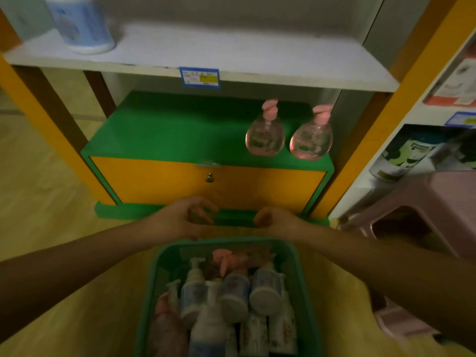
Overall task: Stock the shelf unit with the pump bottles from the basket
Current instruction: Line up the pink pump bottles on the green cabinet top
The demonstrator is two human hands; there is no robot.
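A green basket [298,276] sits low in the middle, holding several white and blue pump bottles [237,292] lying on their sides, plus pink-capped ones [226,258]. Two clear pink pump bottles [265,136] [311,140] stand upright on the right part of the green shelf top [164,130]. My left hand [180,217] hovers just beyond the basket's far rim, fingers loosely curled, holding nothing. My right hand [273,219] is beside it, fingers curled inward, with nothing visible in it.
A white shelf board [231,52] above carries a blue and white bottle [82,24] at the left and a blue price label [199,77]. An orange locked drawer front [206,181] lies below the green top. A pink plastic stool [422,202] stands at the right, next to another stocked shelf unit [417,155].
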